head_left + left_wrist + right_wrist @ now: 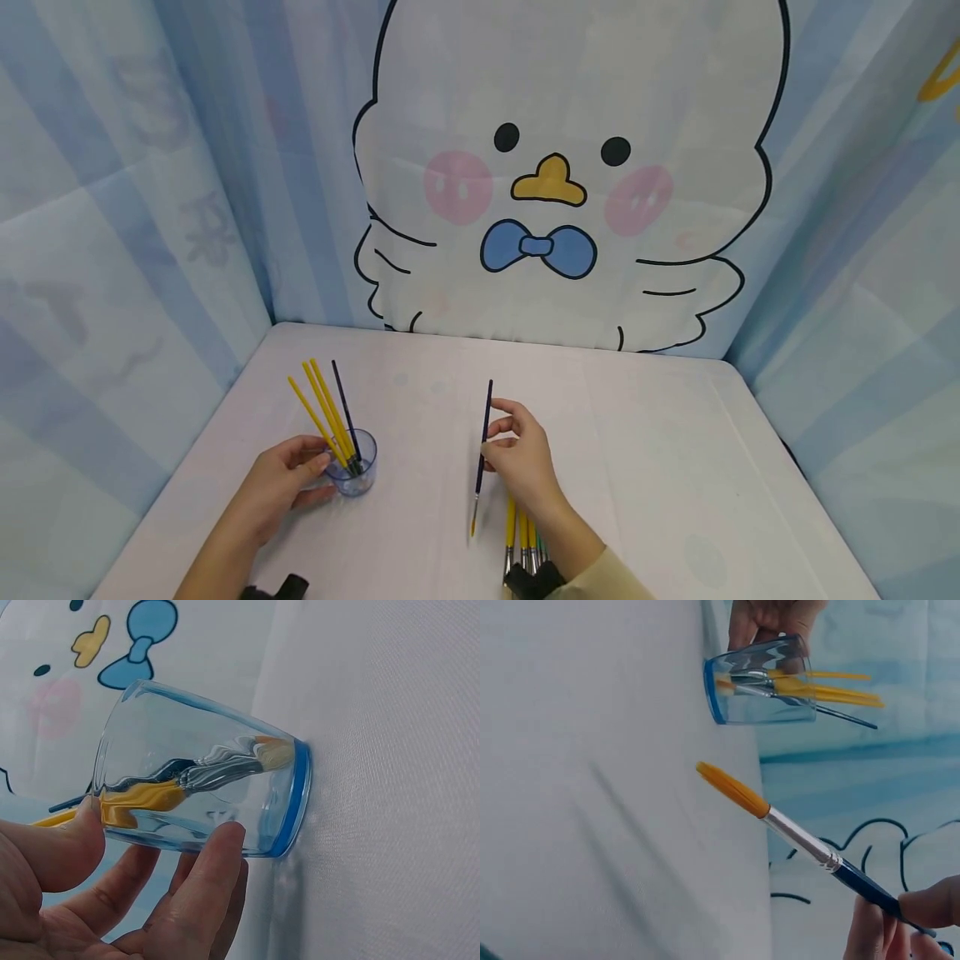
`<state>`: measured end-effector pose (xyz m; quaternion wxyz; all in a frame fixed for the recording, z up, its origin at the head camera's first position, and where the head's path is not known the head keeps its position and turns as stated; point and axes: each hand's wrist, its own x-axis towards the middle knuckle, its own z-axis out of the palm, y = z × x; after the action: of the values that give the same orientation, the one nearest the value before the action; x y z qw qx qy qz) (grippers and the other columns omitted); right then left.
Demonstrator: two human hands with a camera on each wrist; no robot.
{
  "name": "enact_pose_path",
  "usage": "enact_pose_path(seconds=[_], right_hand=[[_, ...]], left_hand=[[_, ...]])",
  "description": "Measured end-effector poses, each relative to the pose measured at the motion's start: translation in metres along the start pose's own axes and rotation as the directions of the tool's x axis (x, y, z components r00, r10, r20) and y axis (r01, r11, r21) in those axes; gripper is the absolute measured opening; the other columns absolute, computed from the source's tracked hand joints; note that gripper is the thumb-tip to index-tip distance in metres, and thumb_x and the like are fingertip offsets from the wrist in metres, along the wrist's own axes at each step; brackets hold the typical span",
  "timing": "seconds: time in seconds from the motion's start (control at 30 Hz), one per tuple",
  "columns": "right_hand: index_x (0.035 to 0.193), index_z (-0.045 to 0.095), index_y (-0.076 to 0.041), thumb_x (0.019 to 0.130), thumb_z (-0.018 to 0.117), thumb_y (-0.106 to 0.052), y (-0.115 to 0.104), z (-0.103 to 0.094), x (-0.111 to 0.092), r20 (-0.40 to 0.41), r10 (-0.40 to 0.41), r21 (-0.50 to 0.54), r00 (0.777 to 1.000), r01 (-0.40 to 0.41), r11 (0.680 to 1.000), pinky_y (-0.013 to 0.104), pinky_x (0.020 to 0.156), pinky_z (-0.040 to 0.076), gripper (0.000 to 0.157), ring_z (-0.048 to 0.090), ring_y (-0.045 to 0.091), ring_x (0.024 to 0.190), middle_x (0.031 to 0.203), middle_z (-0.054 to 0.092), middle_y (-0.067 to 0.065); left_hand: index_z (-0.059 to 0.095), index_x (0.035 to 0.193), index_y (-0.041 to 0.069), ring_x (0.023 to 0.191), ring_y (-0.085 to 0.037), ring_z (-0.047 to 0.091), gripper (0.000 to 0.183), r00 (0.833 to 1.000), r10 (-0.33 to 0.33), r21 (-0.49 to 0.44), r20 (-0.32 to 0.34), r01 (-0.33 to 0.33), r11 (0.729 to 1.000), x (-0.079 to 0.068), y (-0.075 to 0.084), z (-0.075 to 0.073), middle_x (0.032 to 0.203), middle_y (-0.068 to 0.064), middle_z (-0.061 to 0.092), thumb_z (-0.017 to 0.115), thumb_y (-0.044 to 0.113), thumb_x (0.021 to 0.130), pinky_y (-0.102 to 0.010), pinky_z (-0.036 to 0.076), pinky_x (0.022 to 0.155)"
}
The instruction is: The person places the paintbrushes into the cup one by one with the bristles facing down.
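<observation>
My left hand [281, 479] holds a clear plastic cup [367, 458] with a blue base, standing upright on the table at the left. Thumb near the rim and fingers along the side show in the left wrist view. Several paintbrushes [330, 408] lean in the cup, bristles down, with yellow handles and one dark handle. To the right of it, my right hand [525, 458] pinches a dark blue paintbrush [799, 834] by its handle. This brush points bristles down above the table; its tip is orange-yellow and its ferrule silver.
More paintbrushes [522, 533] with yellow and green handles lie on the white-covered table [660, 467], partly hidden under my right wrist. Behind the table hangs a curtain [322, 167] with a cartoon bird. Blue-striped cloth [97, 250] closes in the sides.
</observation>
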<state>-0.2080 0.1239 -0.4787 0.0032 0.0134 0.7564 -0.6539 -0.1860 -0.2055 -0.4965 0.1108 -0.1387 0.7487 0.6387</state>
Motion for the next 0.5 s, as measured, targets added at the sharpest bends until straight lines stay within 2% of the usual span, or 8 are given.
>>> enact_pose_path(seconds=[0.27,0.5], right_hand=[[0.147,0.058,-0.011,0.088,0.066,0.013,-0.009,0.025,0.001,0.013,-0.086,0.066,0.996,0.085,0.994,0.026,0.069,0.068,0.065,0.065,0.011,0.077,0.104,0.06,0.012],[0.146,0.06,-0.018,0.091,0.066,0.011,-0.016,0.046,0.001,0.009,-0.091,0.125,0.996,0.089,0.988,0.028,0.075,0.071,0.062,0.065,0.016,0.085,0.107,0.06,0.014]], left_hand=[[0.052,0.148,-0.008,0.112,-0.021,0.069,0.044,1.0,0.011,-0.005,0.014,-0.011,1.0,-0.001,-0.001,-0.001,0.14,-0.027,0.061,0.062,0.011,0.11,-0.037,0.071,0.089],[0.053,0.148,-0.007,0.114,-0.023,0.069,0.043,1.0,0.011,0.001,0.008,-0.011,1.0,-0.001,-0.001,-0.001,0.141,-0.028,0.06,0.062,0.012,0.11,-0.037,0.071,0.089]])
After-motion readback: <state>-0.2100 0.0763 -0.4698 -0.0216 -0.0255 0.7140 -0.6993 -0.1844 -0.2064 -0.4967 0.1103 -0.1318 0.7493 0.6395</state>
